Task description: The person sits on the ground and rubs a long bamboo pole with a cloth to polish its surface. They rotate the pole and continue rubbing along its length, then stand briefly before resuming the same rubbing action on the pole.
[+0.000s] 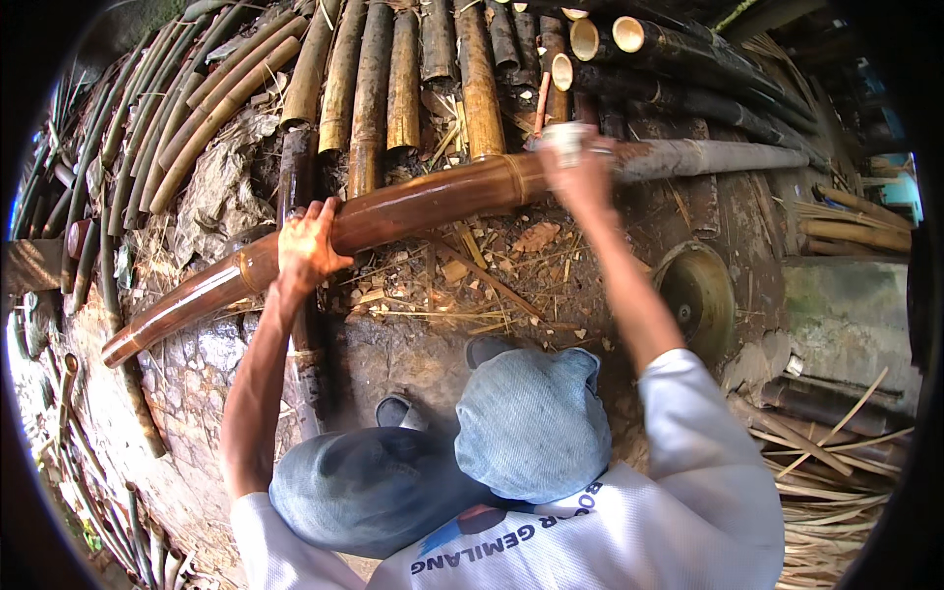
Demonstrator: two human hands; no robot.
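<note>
A long, thick bamboo pole (433,205) lies slantwise before me, its lower end to the left. Its left and middle stretch is brown, wet and shiny; toward the right it turns dull grey (713,157). My left hand (311,244) grips the pole left of its middle, fingers over the top and thumb along the near side. My right hand (580,175), smeared by motion, is closed around a small whitish thing (567,140) at the pole, close to where brown meets grey. Blur hides what exactly it is.
Several cut bamboo poles (370,88) lie side by side beyond, with dark ones (678,54) at far right. Curved lengths (187,128) are heaped at left. A round basin (730,307) stands right of my knees. Chips and splinters litter the ground; thin strips (826,511) pile up near right.
</note>
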